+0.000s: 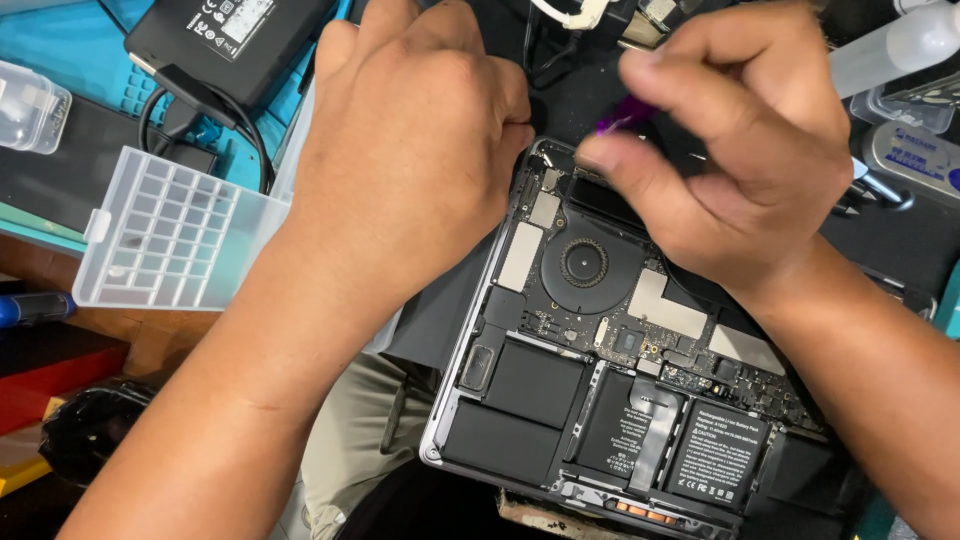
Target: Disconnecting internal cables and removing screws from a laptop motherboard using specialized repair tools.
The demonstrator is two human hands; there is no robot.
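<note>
pinching a purple tool (625, 118), right hand (740, 150) is working at the open laptop's (600, 380) corner; left hand (410, 150) is bracing, grip hidden. a slip is risking gouging the logic board (640, 340).

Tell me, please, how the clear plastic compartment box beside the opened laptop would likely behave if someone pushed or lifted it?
The clear compartment box looks thin-walled and mostly empty, so it is probably light and would slide easily when nudged. Its corner seems to overhang the teal mat, so a push might tip it. The open grid would likely spill any small parts if tilted.
</note>
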